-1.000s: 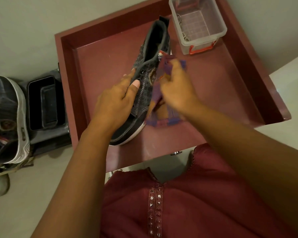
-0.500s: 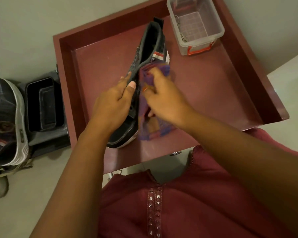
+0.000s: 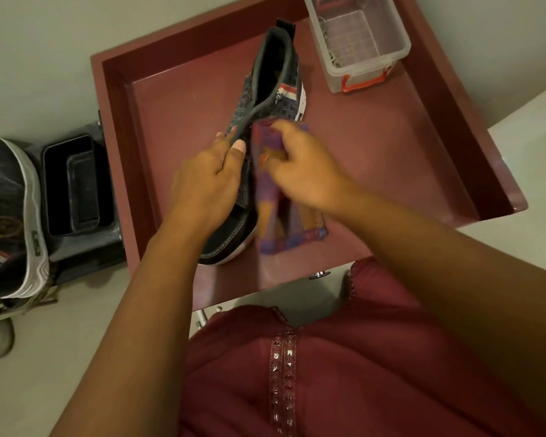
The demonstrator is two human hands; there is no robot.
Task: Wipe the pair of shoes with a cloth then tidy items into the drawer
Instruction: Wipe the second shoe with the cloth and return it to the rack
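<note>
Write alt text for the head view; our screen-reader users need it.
A left hand grips a dark shoe over an open maroon drawer while the right hand holds a purple-and-orange cloth against its side.

Both arms reach fwd. Left hand grips the dark grey high-top sneaker, thumb up; right hand, fingers curled, presses a purple-orange checked cloth vs. its side.
</note>
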